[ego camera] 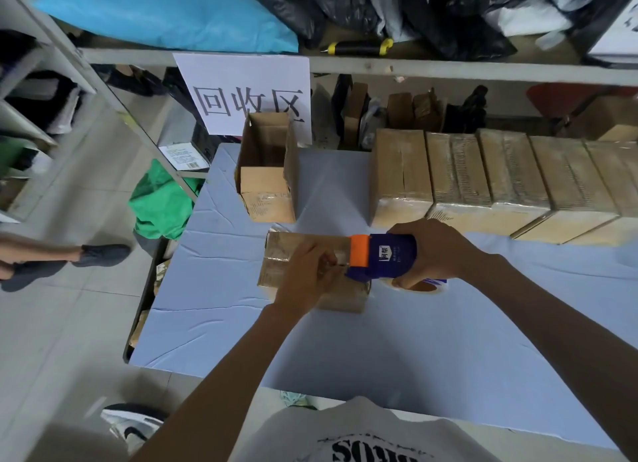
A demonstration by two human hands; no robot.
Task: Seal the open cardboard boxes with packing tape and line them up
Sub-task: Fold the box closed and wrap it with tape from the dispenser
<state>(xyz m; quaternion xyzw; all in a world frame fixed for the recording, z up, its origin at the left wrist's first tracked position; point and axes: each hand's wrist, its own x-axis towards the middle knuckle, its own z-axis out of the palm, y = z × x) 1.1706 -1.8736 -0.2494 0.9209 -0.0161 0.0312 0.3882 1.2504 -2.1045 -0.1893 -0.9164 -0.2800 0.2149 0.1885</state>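
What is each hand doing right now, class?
Left hand: pinches the tape end over the box.
Right hand: grips the tape dispenser.

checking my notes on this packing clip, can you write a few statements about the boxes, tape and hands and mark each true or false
1. The right hand grips a blue and orange tape dispenser. True.
2. The open box lies flat on its side. False: it stands upright, flaps up.
3. Sealed boxes sit in a row at the table's far right. True.
4. The left hand rests on the bare table. False: it is on the box being taped.
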